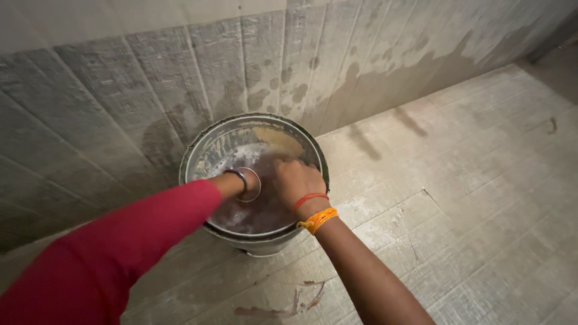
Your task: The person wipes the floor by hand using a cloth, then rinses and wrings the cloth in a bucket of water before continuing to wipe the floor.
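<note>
A round grey metal bucket [198, 153] stands on the floor against the tiled wall, holding dark soapy water and what looks like dark wet cloth. Both my hands reach down into it. My left hand [238, 180], on a red-sleeved arm with bangles at the wrist, is mostly hidden below the water line. My right hand [296, 179], with orange and red threads at the wrist, is curled over the dark mass in the bucket. The fingers of both hands are hidden.
A grey tiled wall [120, 90] with wet splash marks rises right behind the bucket. The pale tiled floor [469, 180] stretches to the right, with damp streaks [283, 307] in front of the bucket.
</note>
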